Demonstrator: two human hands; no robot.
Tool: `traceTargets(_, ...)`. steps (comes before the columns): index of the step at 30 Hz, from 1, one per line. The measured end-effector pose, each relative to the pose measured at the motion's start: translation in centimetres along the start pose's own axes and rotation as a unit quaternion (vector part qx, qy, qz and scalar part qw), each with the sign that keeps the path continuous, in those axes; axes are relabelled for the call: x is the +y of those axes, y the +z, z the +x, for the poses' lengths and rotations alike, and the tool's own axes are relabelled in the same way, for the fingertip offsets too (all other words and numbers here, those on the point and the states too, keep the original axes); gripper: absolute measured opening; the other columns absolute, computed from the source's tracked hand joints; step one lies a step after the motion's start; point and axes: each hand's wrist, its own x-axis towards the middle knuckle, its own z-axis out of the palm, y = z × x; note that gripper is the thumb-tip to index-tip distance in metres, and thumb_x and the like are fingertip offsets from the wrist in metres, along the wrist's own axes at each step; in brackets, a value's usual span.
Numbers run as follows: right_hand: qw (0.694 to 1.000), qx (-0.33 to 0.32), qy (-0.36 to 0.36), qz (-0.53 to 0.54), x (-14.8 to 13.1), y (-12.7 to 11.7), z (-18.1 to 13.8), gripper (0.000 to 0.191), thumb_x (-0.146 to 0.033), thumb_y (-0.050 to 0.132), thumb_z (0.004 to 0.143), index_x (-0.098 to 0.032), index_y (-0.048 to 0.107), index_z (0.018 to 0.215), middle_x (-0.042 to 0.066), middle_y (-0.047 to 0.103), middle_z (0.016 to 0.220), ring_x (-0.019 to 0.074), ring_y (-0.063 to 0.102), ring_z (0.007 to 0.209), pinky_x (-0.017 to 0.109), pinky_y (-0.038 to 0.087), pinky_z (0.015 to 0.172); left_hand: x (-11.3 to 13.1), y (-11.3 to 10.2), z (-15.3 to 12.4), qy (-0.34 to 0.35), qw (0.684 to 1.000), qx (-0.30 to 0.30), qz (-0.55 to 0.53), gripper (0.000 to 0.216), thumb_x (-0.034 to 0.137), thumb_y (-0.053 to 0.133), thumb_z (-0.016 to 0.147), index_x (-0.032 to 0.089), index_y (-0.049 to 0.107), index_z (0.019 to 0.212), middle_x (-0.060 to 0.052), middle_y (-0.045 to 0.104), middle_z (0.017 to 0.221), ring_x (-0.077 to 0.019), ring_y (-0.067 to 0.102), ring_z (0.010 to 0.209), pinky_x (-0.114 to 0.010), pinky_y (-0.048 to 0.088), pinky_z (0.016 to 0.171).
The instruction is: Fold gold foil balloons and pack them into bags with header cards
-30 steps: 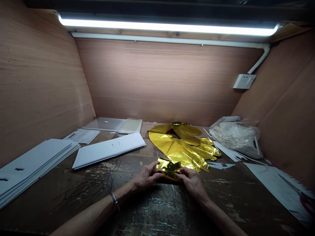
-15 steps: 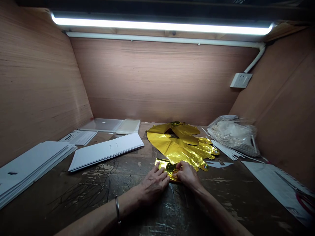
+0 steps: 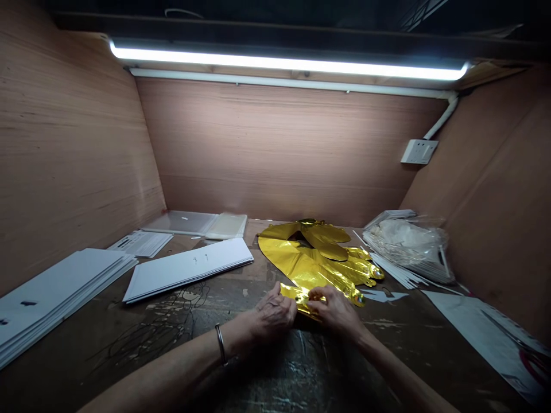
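Observation:
A small folded piece of gold foil (image 3: 301, 298) lies on the worn dark table (image 3: 275, 367) just in front of me. My left hand (image 3: 273, 314) presses on its left end with bent fingers. My right hand (image 3: 338, 310) pinches its right end. Both hands are closed on the foil. A silver bangle (image 3: 220, 344) circles my left wrist. Right behind the hands lies a pile of flat gold foil balloons (image 3: 316, 258).
White card stacks (image 3: 189, 267) lie at left, with a bigger stack (image 3: 51, 292) at the far left. Clear plastic sleeves (image 3: 202, 222) rest by the back wall. A plastic bag (image 3: 404, 238) and white straws (image 3: 400, 272) sit at right. Scissors (image 3: 523, 347) lie on paper at far right.
The hands have drawn closer together on the gold foil piece, which has grown narrower as it is folded. The view has tilted slightly.

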Motion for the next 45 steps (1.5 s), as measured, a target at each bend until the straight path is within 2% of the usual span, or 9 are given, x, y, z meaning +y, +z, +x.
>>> traceTargets(4,0.965,0.113,-0.216,-0.094,-0.1,0.2,-2.2,0.04,-0.032,0.055,0.067,-0.019,0.052,0.105,0.01,0.048,0.116,0.0274,0.043,0.101,0.041,0.028,0.083,-1.5,-1.4,0.5,-0.001,0.997,-0.033,-0.075,0.01,0.012,0.038,0.071,0.012,0.046,0.077,-0.004,0.054,0.065,-0.0158,0.05,0.057,-0.042,0.035,0.081)
traceTargets(8,0.896,0.219,-0.364,-0.126,1.3,1.6,-2.2,0.024,-0.014,0.039,0.075,-0.015,0.057,0.092,0.007,0.063,0.078,0.0195,0.054,0.07,0.037,0.037,0.071,-2.6,-3.3,0.5,0.0,0.991,-0.057,-0.119,0.009,0.015,0.044,0.066,0.013,0.045,0.075,-0.004,0.056,0.064,-0.0157,0.051,0.055,-0.033,0.04,0.07)
traceTargets(11,0.934,0.202,-0.292,-0.04,1.4,1.4,-1.0,0.023,-0.02,0.036,0.078,-0.017,0.058,0.082,0.005,0.062,0.066,0.017,0.054,0.061,0.029,0.04,0.059,-3.3,-4.2,0.1,-0.049,0.983,-0.014,-0.179,0.019,0.013,0.045,0.065,0.013,0.045,0.084,-0.005,0.057,0.073,-0.0173,0.053,0.064,-0.028,0.04,0.065)
traceTargets(15,0.978,0.043,-0.165,0.123,-0.5,-0.9,0.0,0.023,-0.034,0.043,0.074,-0.019,0.059,0.07,0.002,0.061,0.066,0.0166,0.054,0.063,0.024,0.039,0.055,-3.9,-4.5,-0.5,-0.205,0.921,0.061,-0.325,0.018,0.01,0.038,0.073,0.013,0.05,0.085,-0.004,0.058,0.076,-0.0139,0.053,0.068,-0.023,0.039,0.064)
traceTargets(22,0.903,-0.206,-0.016,0.378,-3.4,-0.8,1.2,0.024,-0.038,0.054,0.061,-0.015,0.056,0.052,-0.004,0.047,0.045,0.0091,0.041,0.046,0.021,0.03,0.046,-5.2,-4.2,-2.6,-0.279,0.865,0.043,-0.415,0.019,0.017,0.039,0.078,0.01,0.056,0.085,-0.003,0.06,0.071,-0.0103,0.054,0.062,-0.016,0.04,0.053)
traceTargets(26,0.9,-0.182,0.045,0.395,-1.9,1.6,1.6,0.024,-0.038,0.058,0.055,-0.015,0.055,0.048,-0.003,0.046,0.044,0.0096,0.041,0.046,0.021,0.029,0.045,-8.9,-3.1,-7.8,-0.304,0.911,0.002,-0.279,0.055,0.039,0.054,0.07,0.018,0.039,0.118,-0.01,0.044,0.119,-0.0252,0.039,0.106,-0.039,0.031,0.086)
traceTargets(30,0.885,-0.177,0.097,0.42,-0.5,2.5,1.4,0.024,-0.039,0.059,0.055,-0.015,0.056,0.052,-0.003,0.049,0.044,0.0108,0.045,0.045,0.021,0.032,0.044,-12.7,-0.8,-13.9,-0.437,0.88,-0.141,-0.122,0.071,0.045,0.056,0.065,0.015,0.031,0.124,-0.018,0.02,0.132,-0.0362,0.013,0.119,-0.059,0.008,0.087)
traceTargets(40,0.851,-0.196,0.102,0.476,-1.3,1.5,0.2,0.028,-0.04,0.064,0.052,-0.015,0.054,0.047,-0.004,0.048,0.04,0.0073,0.042,0.04,0.019,0.031,0.042,-14.0,0.0,-16.3,-0.405,0.894,-0.164,-0.103,0.022,0.035,0.047,0.075,0.018,0.052,0.087,-0.007,0.057,0.096,-0.0221,0.051,0.089,-0.03,0.041,0.07)
traceTargets(45,0.861,-0.199,0.079,0.462,-0.6,0.2,-0.2,0.026,-0.041,0.061,0.057,-0.016,0.056,0.051,-0.003,0.051,0.045,0.0095,0.045,0.045,0.02,0.033,0.045,-12.9,-1.8,-15.9,-0.367,0.917,-0.149,-0.046,0.023,0.011,0.03,0.08,0.011,0.051,0.088,-0.013,0.057,0.086,-0.0228,0.053,0.082,-0.036,0.04,0.07)
